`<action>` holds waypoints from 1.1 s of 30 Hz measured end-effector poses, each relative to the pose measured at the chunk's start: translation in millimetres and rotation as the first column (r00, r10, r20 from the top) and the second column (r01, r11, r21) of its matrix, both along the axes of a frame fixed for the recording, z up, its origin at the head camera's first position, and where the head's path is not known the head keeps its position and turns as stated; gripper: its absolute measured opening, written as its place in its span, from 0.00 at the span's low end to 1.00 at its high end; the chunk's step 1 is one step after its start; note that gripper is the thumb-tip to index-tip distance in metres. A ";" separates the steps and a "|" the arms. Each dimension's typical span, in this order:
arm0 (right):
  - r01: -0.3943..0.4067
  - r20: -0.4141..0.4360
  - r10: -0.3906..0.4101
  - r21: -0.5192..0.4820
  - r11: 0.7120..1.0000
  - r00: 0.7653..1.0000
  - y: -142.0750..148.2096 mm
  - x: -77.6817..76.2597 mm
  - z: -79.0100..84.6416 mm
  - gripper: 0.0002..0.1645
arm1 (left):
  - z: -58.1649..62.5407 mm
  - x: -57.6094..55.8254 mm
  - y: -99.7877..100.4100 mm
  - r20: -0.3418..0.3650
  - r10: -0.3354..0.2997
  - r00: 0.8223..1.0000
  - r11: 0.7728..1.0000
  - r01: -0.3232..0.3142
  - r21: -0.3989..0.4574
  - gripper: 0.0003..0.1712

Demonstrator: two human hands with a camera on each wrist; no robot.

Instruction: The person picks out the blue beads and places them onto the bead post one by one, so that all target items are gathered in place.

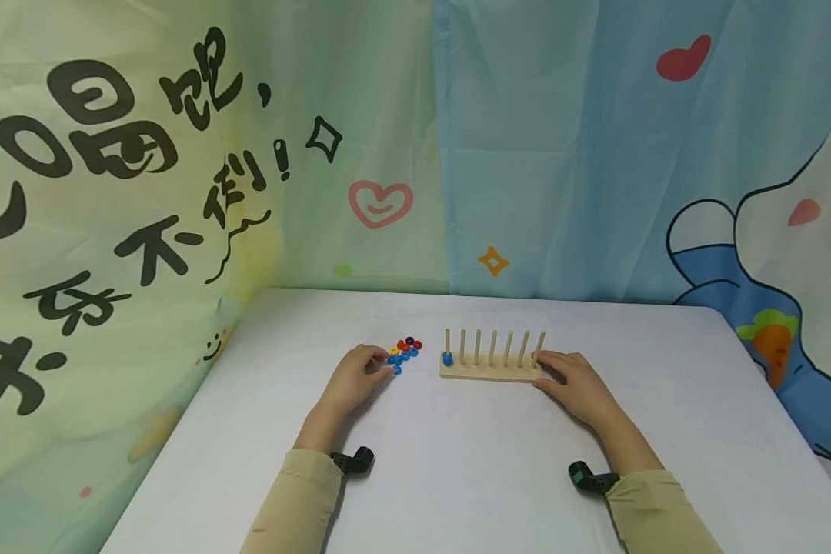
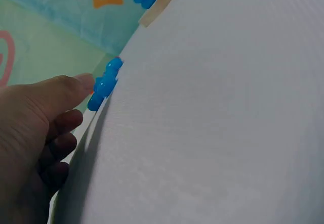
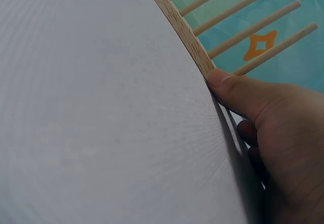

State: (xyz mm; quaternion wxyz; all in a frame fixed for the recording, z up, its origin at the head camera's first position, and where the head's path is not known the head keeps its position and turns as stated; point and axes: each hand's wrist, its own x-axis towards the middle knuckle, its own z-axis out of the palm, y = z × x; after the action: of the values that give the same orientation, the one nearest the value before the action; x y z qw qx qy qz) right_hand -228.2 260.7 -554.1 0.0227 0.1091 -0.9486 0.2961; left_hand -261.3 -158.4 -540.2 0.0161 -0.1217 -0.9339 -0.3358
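Observation:
A wooden peg board point(image 1: 490, 372) with a row of upright pegs stands on the table. Blue beads point(image 1: 447, 359) are stacked on its leftmost peg; three show in the left wrist view. My right hand point(image 1: 573, 382) grips the board's right end, the thumb point(image 3: 223, 82) on the front edge and the other fingers behind. To the board's left lies a small pile of loose beads point(image 1: 403, 351), blue, red, yellow and dark purple. At the pile's left side is my left hand point(image 1: 355, 377), thumb and forefinger apart beside the blue beads point(image 2: 105, 85). Its fingertips are partly hidden.
A white-covered table point(image 1: 457, 462) carries everything. A printed curtain point(image 1: 526, 154) hangs behind it and along the left side. Each wrist wears a black camera, the left one point(image 1: 355, 460) and the right one point(image 1: 590, 478).

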 end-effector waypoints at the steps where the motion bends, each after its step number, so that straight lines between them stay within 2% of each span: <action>1: 0.000 -0.001 0.000 -0.002 1.000 1.000 -0.2 0.2 0.3 0.37 | -0.7 0.2 -1.1 0.000 0.002 1.000 1.000 -0.002 -0.002 0.17; 8: 0.004 0.006 -0.004 -0.005 1.000 1.000 -0.8 0.1 1.3 0.37 | -6.8 0.0 -1.3 -0.014 -0.025 1.000 0.999 0.025 -0.036 0.14; 18: 0.002 0.013 -0.002 -0.002 1.000 1.000 -0.9 0.0 1.1 0.37 | -12.1 0.6 5.0 -0.074 -0.011 0.997 0.995 0.003 -0.101 0.15; 23: 0.003 0.003 -0.003 -0.005 1.000 1.000 -1.2 -0.5 0.6 0.36 | -11.7 1.7 7.0 -0.076 0.004 0.997 0.993 -0.013 -0.118 0.15; 33: -0.004 -0.004 0.004 0.003 1.000 1.000 0.4 -0.7 0.0 0.38 | -12.8 1.8 7.4 -0.101 0.001 0.995 0.992 -0.014 -0.123 0.12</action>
State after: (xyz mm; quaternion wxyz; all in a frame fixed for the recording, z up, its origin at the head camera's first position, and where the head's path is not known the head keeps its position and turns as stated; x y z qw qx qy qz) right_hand -228.9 261.1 -554.1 0.0240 0.1115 -0.9488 0.2945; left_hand -259.5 -151.0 -552.9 0.0567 -0.1357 -0.9513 -0.2710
